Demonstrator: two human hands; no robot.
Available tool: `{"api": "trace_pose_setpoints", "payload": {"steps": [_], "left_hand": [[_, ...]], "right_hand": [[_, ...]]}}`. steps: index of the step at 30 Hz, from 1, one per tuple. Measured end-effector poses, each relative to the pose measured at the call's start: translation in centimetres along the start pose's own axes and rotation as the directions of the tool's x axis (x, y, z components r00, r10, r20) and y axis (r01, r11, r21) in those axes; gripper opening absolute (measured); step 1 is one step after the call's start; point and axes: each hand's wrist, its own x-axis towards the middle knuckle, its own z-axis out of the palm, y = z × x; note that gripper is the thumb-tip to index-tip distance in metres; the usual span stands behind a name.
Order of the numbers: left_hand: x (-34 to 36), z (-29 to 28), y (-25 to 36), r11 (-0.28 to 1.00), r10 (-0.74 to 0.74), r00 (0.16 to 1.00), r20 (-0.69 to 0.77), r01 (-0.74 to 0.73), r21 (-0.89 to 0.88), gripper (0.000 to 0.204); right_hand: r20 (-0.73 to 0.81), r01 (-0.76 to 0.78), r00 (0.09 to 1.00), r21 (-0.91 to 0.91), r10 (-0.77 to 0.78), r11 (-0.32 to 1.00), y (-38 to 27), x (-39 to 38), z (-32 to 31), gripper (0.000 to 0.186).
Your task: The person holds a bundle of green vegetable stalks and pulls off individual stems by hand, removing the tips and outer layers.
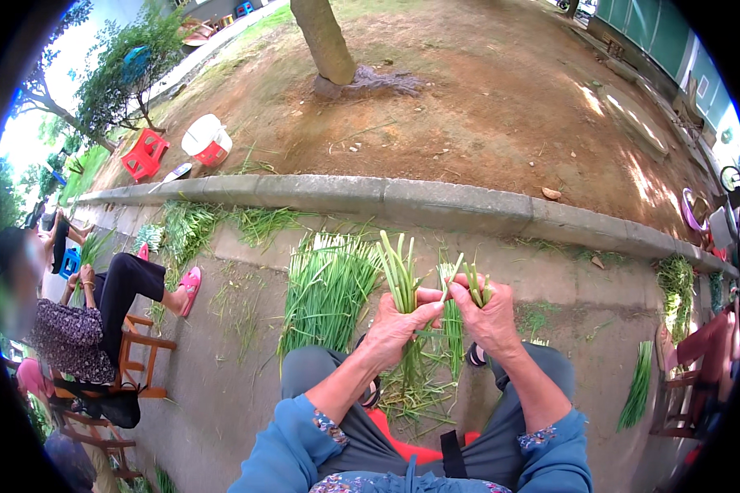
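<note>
In front of my lap, my left hand [399,322] is wrapped round a bunch of long green stalks [398,275]. Their pale cut ends point up and the leafy ends hang below the fist. Close beside it, my right hand [487,316] is closed on a few shorter green stalks [476,286]. Its thumb and fingertips pinch near one thin stalk that runs toward the left hand. A large pile of green stalks [329,287] lies on the pavement ahead, left of my hands. Loose trimmings [415,394] lie between my feet, below the left hand.
A stone curb [427,201] crosses ahead, with bare soil and a tree trunk [325,41] beyond. At left, a seated person [78,320] holds green stalks. A red stool [145,154] and a white bucket [206,137] stand past the curb. Another bundle [636,386] lies at right.
</note>
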Motion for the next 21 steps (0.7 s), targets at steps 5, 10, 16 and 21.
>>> {"api": "trace_pose_setpoints", "payload": {"steps": [5, 10, 16, 21], "left_hand": [[0.00, 0.00, -0.03, 1.000, -0.011, 1.000, 0.000, 0.011, -0.009, 0.026], [0.05, -0.17, -0.17, 0.999, 0.020, 0.999, 0.026, -0.019, -0.040, 0.029], [-0.06, -0.25, -0.18, 0.999, 0.008, 1.000, 0.028, -0.007, -0.037, 0.031], [-0.21, -0.15, 0.19, 0.999, -0.016, 0.999, 0.043, 0.018, -0.037, 0.031]], "right_hand": [[-0.019, 0.020, 1.000, -0.073, -0.021, 0.997, 0.00, 0.10, -0.24, 0.009], [0.020, 0.070, 0.998, -0.132, -0.067, 0.989, -0.23, 0.20, -0.26, 0.008], [0.083, 0.254, 0.967, -0.236, -0.241, 0.938, -0.13, 0.34, -0.41, 0.012], [0.124, 0.275, 0.960, -0.290, -0.249, 0.916, -0.13, 0.32, -0.71, 0.014]]}}
